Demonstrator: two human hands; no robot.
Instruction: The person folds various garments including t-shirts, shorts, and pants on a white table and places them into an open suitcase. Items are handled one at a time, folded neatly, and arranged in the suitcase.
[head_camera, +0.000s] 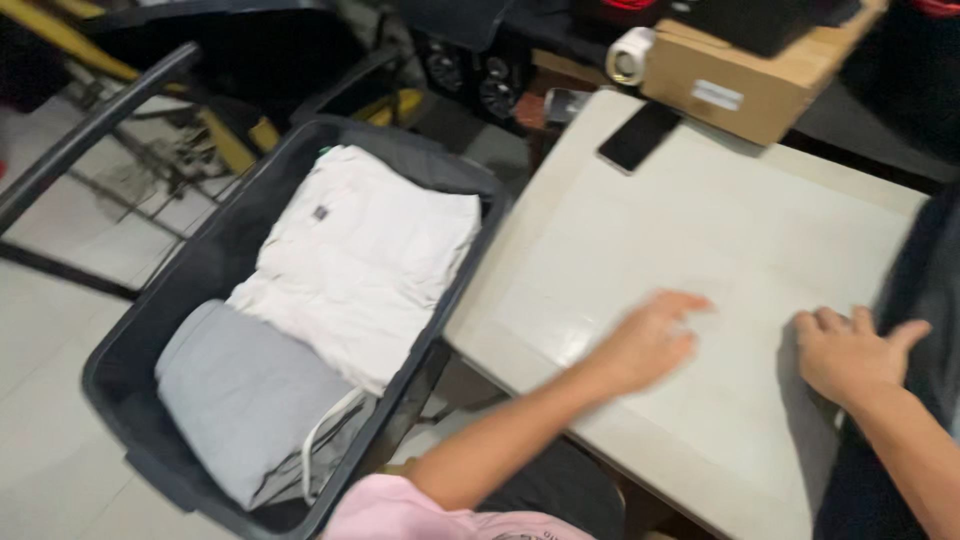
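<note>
Hands (750, 345) on table (700, 220), phone (640, 136), bin (200, 270)

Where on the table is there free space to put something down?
The table is bare between the black phone and the left hand. It is crowded at the cardboard box and at the dark cloth by the right hand.

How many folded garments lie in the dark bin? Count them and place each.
2: a white garment at the far end of the bin, a grey garment at the near end. More may lie underneath.
</note>
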